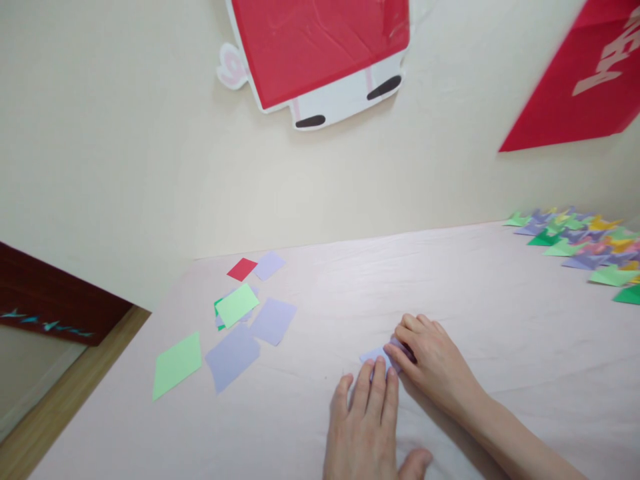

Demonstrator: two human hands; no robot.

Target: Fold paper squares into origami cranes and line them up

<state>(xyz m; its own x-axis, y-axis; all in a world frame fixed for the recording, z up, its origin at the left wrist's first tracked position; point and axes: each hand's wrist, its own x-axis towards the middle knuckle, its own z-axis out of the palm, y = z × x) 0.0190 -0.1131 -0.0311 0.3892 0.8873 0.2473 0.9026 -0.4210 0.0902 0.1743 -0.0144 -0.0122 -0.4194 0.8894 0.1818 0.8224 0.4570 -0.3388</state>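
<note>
On the pale cloth-covered surface lies a piece of lavender paper [376,355], partly hidden under my hands. My left hand [364,420] rests flat with its fingers stretched out, the fingertips pressing on the paper's near edge. From the right, my right hand [430,363] pinches the paper's right part between thumb and curled fingers. That part looks folded up, though the fingers cover most of it. Both hands are close together, the left fingertips just below the right thumb.
Loose paper squares lie to the left: light green [177,365], lavender [233,357], red [243,269], and a small overlapping pile [239,305]. Several folded colourful paper pieces [565,247] stand in rows at the far right. A wall [320,193] with a red-and-white cutout [325,53] borders the back.
</note>
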